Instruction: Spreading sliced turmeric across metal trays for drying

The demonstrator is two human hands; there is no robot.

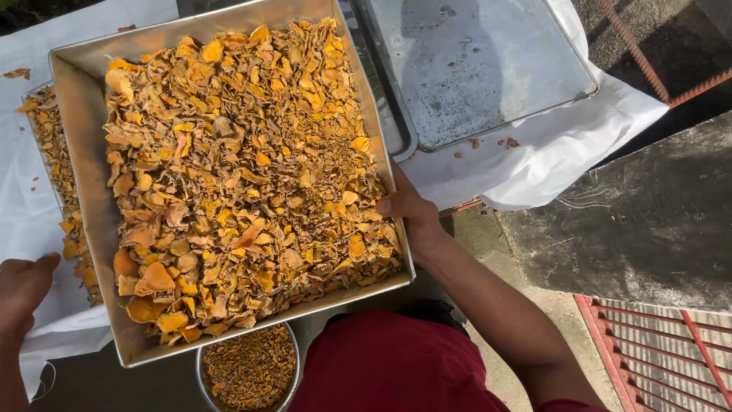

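Large steel tray (84,152) heaped with dried orange-yellow slices (244,175), lifted and tilted at the centre. Right hand (408,214) clamped on the tray's right rim, thumb over the edge. Left hand (23,286) near the left edge, fingers curled, apart from the tray; grip impossible to tell. Small round bowl (250,370) of brown bits just below the near rim. Empty tray (473,69) far right on white cloth (534,168).

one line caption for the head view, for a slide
Right hand grips a metal tray of dried orange slices above a round bowl.
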